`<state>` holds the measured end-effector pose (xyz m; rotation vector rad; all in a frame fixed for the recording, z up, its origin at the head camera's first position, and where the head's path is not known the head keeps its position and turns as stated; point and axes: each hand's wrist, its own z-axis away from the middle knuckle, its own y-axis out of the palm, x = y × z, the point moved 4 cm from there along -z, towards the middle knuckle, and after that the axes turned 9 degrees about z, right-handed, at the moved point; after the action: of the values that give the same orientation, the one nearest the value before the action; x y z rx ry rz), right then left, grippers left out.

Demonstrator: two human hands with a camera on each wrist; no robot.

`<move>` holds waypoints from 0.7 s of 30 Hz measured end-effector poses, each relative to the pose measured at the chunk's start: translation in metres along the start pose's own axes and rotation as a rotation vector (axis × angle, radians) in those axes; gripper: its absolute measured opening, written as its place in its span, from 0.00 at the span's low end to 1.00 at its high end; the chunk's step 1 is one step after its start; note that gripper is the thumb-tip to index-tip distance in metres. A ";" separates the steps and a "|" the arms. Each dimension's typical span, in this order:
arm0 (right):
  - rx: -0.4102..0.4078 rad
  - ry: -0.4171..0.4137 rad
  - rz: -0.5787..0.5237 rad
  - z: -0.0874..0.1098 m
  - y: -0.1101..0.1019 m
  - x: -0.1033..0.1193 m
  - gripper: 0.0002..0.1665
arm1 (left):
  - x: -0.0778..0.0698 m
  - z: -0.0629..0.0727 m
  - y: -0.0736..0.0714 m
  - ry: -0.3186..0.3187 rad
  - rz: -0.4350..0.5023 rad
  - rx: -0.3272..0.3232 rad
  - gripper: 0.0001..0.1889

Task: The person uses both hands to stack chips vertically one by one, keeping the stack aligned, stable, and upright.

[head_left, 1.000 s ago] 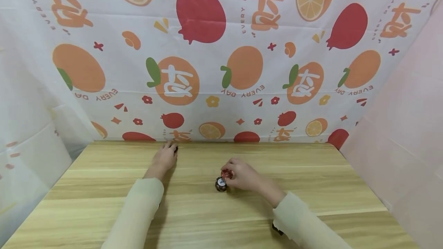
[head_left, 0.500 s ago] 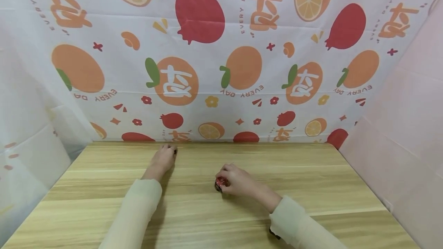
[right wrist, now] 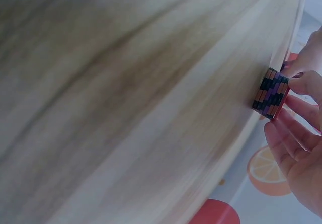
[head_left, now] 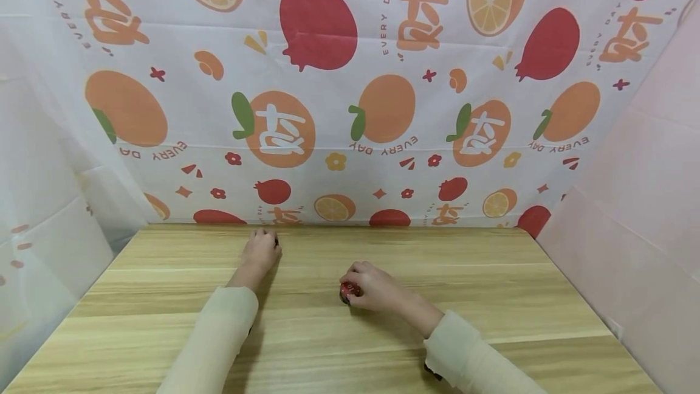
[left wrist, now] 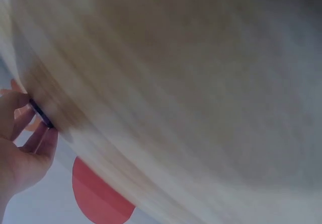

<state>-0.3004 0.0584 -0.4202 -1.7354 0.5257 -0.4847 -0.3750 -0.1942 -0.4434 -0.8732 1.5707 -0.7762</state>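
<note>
In the head view, my right hand (head_left: 377, 289) holds a red poker chip (head_left: 350, 289) on top of a short stack of chips at mid-table. The right wrist view shows the stack (right wrist: 270, 94) from the side, banded dark, orange and purple, with fingers and thumb at its upper rim. Farther back on the left, my left hand (head_left: 261, 249) has a dark poker chip (head_left: 276, 242) between thumb and fingers. That dark chip (left wrist: 41, 113) lies low against the wood in the left wrist view; my fingers hide part of it.
The light wood table (head_left: 306, 345) runs back to a white fruit-printed cloth (head_left: 333, 199), close behind my left hand. Plain pale cloth (head_left: 629, 230) hangs along the right side. A small dark object (head_left: 432, 372) shows beneath my right sleeve.
My right hand has moved slightly left and down, bringing the red chip from beside the stack's top onto it, covering the white-centred chip. The left hand stays nearly in place.
</note>
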 end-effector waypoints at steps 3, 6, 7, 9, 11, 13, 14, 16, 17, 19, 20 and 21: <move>0.009 0.007 -0.008 0.000 0.001 -0.001 0.16 | 0.000 0.000 0.000 -0.011 0.006 -0.003 0.15; 0.020 0.024 -0.023 0.001 0.002 -0.001 0.17 | -0.001 0.000 0.000 -0.013 0.004 -0.007 0.14; 0.024 0.029 -0.027 0.001 0.003 -0.002 0.17 | -0.001 0.001 -0.001 -0.012 0.003 -0.009 0.13; 0.029 0.038 -0.037 0.001 0.004 -0.002 0.17 | -0.001 0.001 -0.001 -0.013 0.004 -0.013 0.12; 0.032 0.046 -0.042 0.001 0.004 -0.003 0.17 | -0.001 0.001 -0.002 -0.015 0.004 -0.014 0.11; 0.035 0.052 -0.048 0.000 0.005 -0.003 0.17 | -0.001 0.001 -0.002 -0.018 0.005 -0.014 0.10; 0.036 0.054 -0.050 0.000 0.005 -0.004 0.17 | -0.001 0.000 -0.002 -0.020 0.006 -0.013 0.10; 0.040 0.059 -0.056 0.000 0.006 -0.004 0.17 | 0.000 0.000 -0.002 -0.021 0.006 -0.011 0.10; 0.043 0.062 -0.058 0.000 0.006 -0.005 0.17 | 0.000 -0.001 -0.001 -0.022 0.006 -0.011 0.10; 0.047 0.063 -0.063 0.000 0.006 -0.005 0.17 | 0.000 -0.001 -0.001 -0.024 0.011 -0.007 0.11; 0.048 0.062 -0.064 0.000 0.006 -0.005 0.17 | 0.000 -0.002 -0.001 -0.026 0.013 -0.005 0.12; 0.048 0.061 -0.063 0.000 0.006 -0.005 0.18 | -0.001 -0.002 -0.001 -0.027 0.018 -0.004 0.13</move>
<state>-0.3048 0.0598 -0.4264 -1.6994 0.4998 -0.5914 -0.3767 -0.1942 -0.4419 -0.8680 1.5553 -0.7455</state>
